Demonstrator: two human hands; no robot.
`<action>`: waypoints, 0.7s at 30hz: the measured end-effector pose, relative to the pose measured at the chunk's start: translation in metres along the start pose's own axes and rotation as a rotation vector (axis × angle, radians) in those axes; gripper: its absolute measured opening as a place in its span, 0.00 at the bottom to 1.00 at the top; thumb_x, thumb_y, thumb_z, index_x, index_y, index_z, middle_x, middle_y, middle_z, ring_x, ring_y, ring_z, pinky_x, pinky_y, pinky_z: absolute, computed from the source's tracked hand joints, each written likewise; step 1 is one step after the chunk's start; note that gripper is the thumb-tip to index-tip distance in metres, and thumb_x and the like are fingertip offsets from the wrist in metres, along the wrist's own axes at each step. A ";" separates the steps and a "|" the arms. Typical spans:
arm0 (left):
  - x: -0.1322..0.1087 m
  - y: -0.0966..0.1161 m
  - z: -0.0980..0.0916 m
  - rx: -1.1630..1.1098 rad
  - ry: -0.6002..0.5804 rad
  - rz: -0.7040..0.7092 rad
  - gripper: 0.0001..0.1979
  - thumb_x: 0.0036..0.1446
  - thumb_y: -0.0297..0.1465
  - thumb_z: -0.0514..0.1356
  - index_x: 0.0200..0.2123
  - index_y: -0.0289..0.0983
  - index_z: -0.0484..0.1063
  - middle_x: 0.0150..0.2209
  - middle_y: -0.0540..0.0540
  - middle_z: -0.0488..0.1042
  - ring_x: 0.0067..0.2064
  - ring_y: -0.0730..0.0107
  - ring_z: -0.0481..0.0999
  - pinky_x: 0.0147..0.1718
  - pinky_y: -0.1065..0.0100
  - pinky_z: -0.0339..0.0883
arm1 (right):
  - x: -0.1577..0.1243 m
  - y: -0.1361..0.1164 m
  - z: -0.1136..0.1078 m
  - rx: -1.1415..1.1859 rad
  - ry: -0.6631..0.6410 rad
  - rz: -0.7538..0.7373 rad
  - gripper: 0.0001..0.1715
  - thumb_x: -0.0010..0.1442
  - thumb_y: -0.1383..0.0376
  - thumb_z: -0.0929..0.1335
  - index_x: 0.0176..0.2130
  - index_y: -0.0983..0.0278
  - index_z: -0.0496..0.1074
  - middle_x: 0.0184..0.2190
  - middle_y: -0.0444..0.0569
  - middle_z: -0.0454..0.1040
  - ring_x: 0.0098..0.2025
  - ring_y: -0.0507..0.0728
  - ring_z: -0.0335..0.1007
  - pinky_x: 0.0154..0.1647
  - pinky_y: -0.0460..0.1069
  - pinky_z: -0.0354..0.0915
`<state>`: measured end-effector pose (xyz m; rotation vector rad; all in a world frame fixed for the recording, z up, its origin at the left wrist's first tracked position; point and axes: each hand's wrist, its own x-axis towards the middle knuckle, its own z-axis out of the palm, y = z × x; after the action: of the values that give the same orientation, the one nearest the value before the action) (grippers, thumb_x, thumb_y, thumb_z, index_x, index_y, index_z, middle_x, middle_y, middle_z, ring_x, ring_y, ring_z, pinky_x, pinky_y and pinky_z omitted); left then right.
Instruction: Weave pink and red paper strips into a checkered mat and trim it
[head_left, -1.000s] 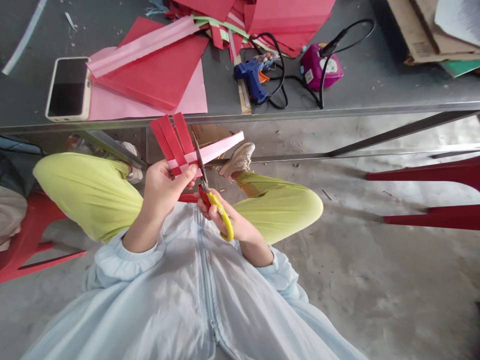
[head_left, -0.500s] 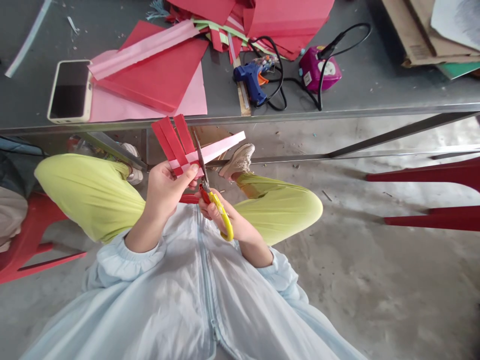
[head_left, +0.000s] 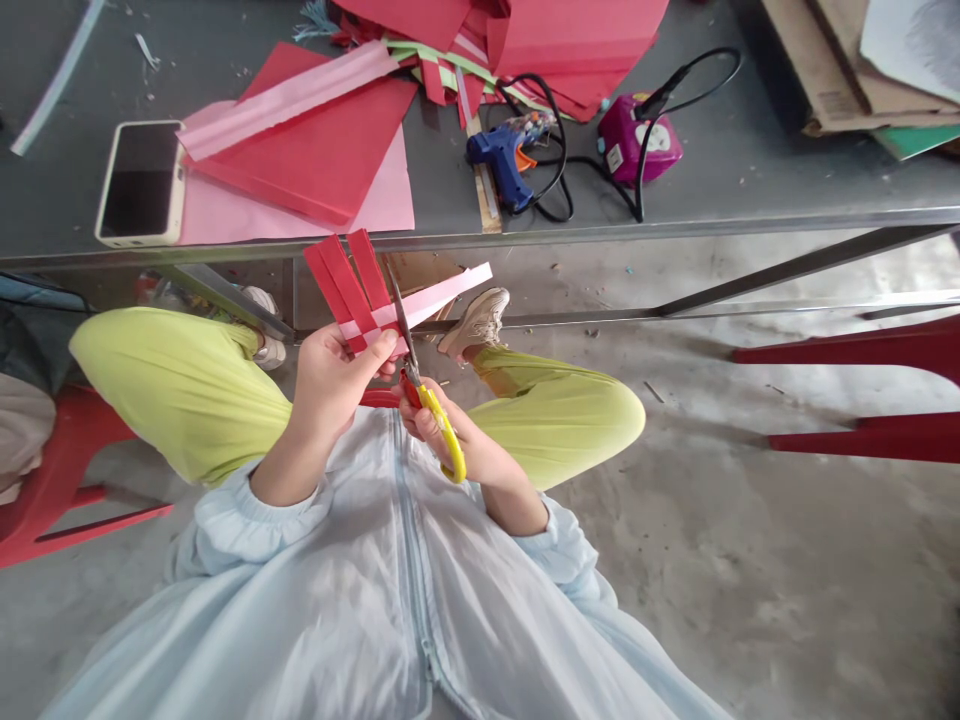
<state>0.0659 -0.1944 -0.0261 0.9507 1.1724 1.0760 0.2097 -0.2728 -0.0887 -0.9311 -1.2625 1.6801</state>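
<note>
Woven paper strips (head_left: 347, 283), red ones standing up and pink ones crossing them, are pinched at their lower edge by my left hand (head_left: 330, 375). One pink strip (head_left: 450, 289) sticks out to the right past the weave. My right hand (head_left: 450, 425) is closed around the scissors (head_left: 444, 425), which have yellow and red handles. Their blades point up and lie at the right edge of the weave, across the pink strip. Whether the blades are parted around the strip is hard to make out. Everything is held above my lap, just before the table edge.
On the dark table (head_left: 300, 240) lie a phone (head_left: 139, 180), red paper sheets (head_left: 315, 150), a blue glue gun (head_left: 502, 165) with a black cord, and a magenta power socket cube (head_left: 641, 140). Cardboard (head_left: 840, 60) is at the far right. Red stool legs (head_left: 847, 355) stand at right.
</note>
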 end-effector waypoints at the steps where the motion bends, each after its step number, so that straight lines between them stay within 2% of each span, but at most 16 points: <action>1: 0.000 0.000 0.000 -0.003 0.001 -0.001 0.11 0.45 0.36 0.72 0.25 0.35 0.76 0.23 0.50 0.76 0.23 0.77 0.72 0.22 0.75 0.69 | 0.000 -0.001 0.000 -0.004 -0.002 0.000 0.25 0.67 0.43 0.60 0.50 0.59 0.60 0.34 0.44 0.60 0.30 0.51 0.54 0.31 0.48 0.58; 11: 0.001 -0.002 -0.001 -0.012 -0.010 -0.009 0.11 0.45 0.36 0.71 0.25 0.35 0.76 0.23 0.51 0.75 0.23 0.77 0.72 0.22 0.75 0.68 | 0.000 -0.005 -0.003 -0.045 -0.018 -0.007 0.22 0.68 0.44 0.60 0.46 0.59 0.57 0.35 0.44 0.59 0.31 0.51 0.55 0.33 0.49 0.60; 17: 0.001 -0.001 0.000 -0.014 -0.006 -0.021 0.11 0.45 0.36 0.71 0.25 0.35 0.76 0.22 0.51 0.75 0.23 0.77 0.72 0.22 0.75 0.67 | -0.001 -0.005 -0.002 -0.029 -0.009 0.014 0.24 0.68 0.43 0.60 0.49 0.59 0.59 0.35 0.44 0.59 0.31 0.51 0.55 0.33 0.49 0.60; 21: 0.000 -0.002 0.000 0.000 -0.005 -0.025 0.11 0.45 0.36 0.71 0.25 0.35 0.75 0.23 0.50 0.76 0.23 0.77 0.72 0.22 0.75 0.67 | -0.002 -0.006 -0.002 -0.023 -0.015 0.009 0.23 0.68 0.44 0.60 0.48 0.59 0.58 0.35 0.43 0.59 0.31 0.50 0.55 0.34 0.48 0.60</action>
<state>0.0660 -0.1945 -0.0277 0.9368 1.1772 1.0532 0.2133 -0.2727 -0.0836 -0.9405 -1.2915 1.6863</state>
